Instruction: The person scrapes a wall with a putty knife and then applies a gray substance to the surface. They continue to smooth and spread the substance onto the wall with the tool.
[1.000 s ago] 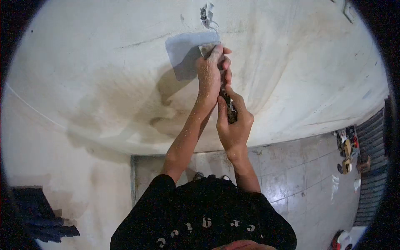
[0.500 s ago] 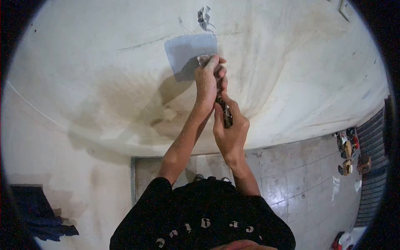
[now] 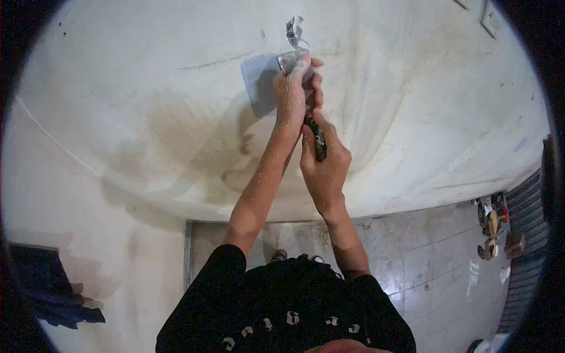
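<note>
A scraper with a wide metal blade (image 3: 288,61) and a dark, stained handle (image 3: 319,145) is pressed up against the wall (image 3: 400,88). My left hand (image 3: 289,97), speckled with pale dust, grips it near the blade, thumb laid along the metal and fingers curled round the right side. Below, my right hand (image 3: 328,165) holds the handle. Behind the blade lies a smooth grey-blue square patch (image 3: 257,79) on the wall, partly covered by my left hand and its shadow. The blade's edge is at the patch's upper right.
Just above the blade is a hole with wires (image 3: 291,30) in the wall. A switch plate (image 3: 489,20) sits at upper right. Tiled floor (image 3: 424,253) lies below, with assorted items (image 3: 489,226) beside a corrugated shutter (image 3: 527,235). Dark cloth (image 3: 44,288) is at lower left.
Both hands have moved the scraper upward over the patch, from its middle right to its top right corner. The view has shifted slightly.
</note>
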